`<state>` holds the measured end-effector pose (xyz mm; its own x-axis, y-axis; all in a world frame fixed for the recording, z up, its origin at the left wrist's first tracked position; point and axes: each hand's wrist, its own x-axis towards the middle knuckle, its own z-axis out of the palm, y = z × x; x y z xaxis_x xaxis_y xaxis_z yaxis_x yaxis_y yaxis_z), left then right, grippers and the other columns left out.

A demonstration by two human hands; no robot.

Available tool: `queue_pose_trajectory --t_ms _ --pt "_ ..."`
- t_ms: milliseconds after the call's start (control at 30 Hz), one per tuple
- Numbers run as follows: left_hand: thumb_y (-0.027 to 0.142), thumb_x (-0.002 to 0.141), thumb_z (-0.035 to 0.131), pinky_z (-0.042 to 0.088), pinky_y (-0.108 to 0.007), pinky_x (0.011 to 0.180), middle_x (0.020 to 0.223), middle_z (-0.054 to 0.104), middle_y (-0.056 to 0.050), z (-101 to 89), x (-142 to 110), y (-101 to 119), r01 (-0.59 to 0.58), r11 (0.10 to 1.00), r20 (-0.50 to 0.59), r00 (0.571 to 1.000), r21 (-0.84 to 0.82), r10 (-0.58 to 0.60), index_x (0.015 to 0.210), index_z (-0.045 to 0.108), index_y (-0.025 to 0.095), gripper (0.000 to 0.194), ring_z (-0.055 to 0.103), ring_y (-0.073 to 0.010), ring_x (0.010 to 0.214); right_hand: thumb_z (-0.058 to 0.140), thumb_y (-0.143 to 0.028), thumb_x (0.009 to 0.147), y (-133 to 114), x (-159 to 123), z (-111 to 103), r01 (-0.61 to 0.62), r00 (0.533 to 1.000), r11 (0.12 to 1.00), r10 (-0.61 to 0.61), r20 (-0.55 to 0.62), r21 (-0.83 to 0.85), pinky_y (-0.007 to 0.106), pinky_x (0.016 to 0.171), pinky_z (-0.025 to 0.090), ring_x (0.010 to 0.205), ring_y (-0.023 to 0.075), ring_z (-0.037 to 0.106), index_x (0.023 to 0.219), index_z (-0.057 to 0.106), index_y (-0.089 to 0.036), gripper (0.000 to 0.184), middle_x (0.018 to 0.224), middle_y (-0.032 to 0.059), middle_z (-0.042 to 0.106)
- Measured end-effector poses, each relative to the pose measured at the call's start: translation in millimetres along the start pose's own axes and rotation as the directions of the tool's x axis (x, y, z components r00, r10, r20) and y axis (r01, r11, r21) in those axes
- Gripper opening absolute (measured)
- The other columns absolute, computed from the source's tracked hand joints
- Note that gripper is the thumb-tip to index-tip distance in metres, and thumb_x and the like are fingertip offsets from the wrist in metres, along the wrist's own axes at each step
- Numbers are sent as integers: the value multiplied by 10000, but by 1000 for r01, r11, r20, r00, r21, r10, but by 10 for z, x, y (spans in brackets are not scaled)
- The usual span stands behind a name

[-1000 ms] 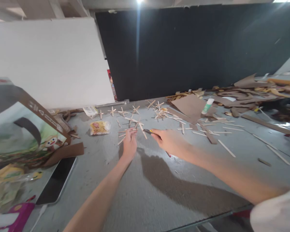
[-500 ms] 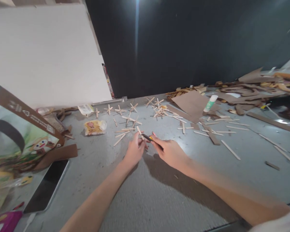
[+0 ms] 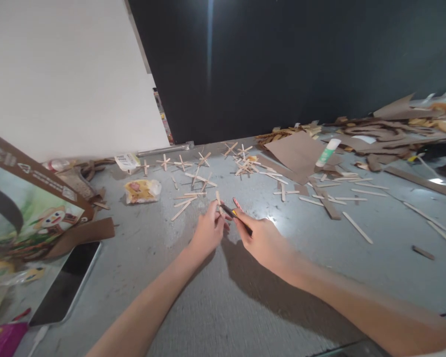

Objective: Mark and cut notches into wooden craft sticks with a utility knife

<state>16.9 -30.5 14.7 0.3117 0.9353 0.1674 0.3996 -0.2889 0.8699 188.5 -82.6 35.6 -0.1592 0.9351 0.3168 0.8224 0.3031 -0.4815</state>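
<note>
My left hand point(image 3: 207, 229) pinches a short wooden craft stick point(image 3: 218, 198) that stands up from its fingertips, just above the grey table point(image 3: 215, 297). Close beside it, my right hand point(image 3: 259, 237) is closed around a thin dark tool with a yellow band point(image 3: 233, 214). The tool's tip points at the stick and meets it near my left fingers. Several loose sticks and glued stick crosses point(image 3: 193, 183) lie on the table just beyond both hands.
A glue stick point(image 3: 327, 152) lies on brown cardboard sheets point(image 3: 295, 153) at the right, with cardboard scraps point(image 3: 394, 131) piled behind. A small snack packet point(image 3: 141, 190) lies left of the sticks. A printed carton point(image 3: 26, 208) and a dark phone point(image 3: 65, 290) sit at the left edge.
My left hand lifted a stick from the pile and drew back towards me. My right hand closed in with the tool until both hands met.
</note>
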Motion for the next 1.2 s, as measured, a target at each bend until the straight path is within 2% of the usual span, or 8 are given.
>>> queue_pose_trajectory --t_ms 167,300,433,567,767,900,1100,1200 --pt "148 956 452 503 -248 671 848 765 -31 10 -3 -48 -20 997 10 1000 72 19 1223 534 209 286 684 -138 649 471 -256 1019 -9 10 -74 19 1000 998 -17 24 -62 269 494 257 456 136 550 1252 754 -195 372 683 65 746" --pt "180 973 463 496 -255 671 789 751 -23 24 -5 -50 -41 996 30 999 79 39 1215 545 210 257 672 -145 636 481 -237 1008 0 38 -197 27 998 996 -22 56 -82 265 502 270 461 132 554 1239 764 -206 366 697 63 759" --pt "212 980 488 504 -267 657 705 719 8 38 -26 6 -70 998 -23 997 5 70 1222 528 213 246 667 -151 588 426 -270 1030 -32 -23 -99 24 1000 994 -22 17 -106 285 497 268 474 152 588 1306 728 -181 419 730 92 776" --pt "226 973 515 513 -266 658 685 705 18 11 -37 21 -104 994 -52 993 13 105 1207 534 222 234 670 -151 598 402 -272 1031 -48 -72 32 36 999 991 -40 -30 -130 297 494 255 465 165 603 1347 696 -158 447 690 85 763" --pt "238 985 496 531 -276 704 738 718 5 -25 10 -45 -75 997 -63 995 10 75 1173 527 227 190 720 -161 675 449 -273 1028 -39 -25 -4 43 999 986 -45 -11 -162 293 497 256 483 166 619 1298 723 -198 392 713 74 776" --pt "220 988 471 506 -265 666 674 666 34 -9 18 -61 -80 997 -86 993 -14 79 1101 517 229 122 670 -146 612 442 -266 1030 -28 -30 1 58 998 986 -61 -18 -154 292 504 272 486 163 621 1290 725 -206 389 724 75 779" --pt "177 977 454 487 -264 639 637 640 49 19 -9 -49 -11 999 -55 998 -37 9 1324 454 204 347 621 -145 575 445 -275 1024 2 -60 84 60 998 987 -63 -14 -148 294 502 272 480 163 615 1271 740 -218 388 711 73 776" --pt "161 966 465 467 -241 612 657 629 47 5 -16 -67 -24 1000 -52 998 3 24 1377 442 199 413 600 -128 564 434 -277 1028 -1 -65 87 62 998 988 -64 -11 -143 295 509 279 482 165 612 1280 735 -203 399 718 82 778"
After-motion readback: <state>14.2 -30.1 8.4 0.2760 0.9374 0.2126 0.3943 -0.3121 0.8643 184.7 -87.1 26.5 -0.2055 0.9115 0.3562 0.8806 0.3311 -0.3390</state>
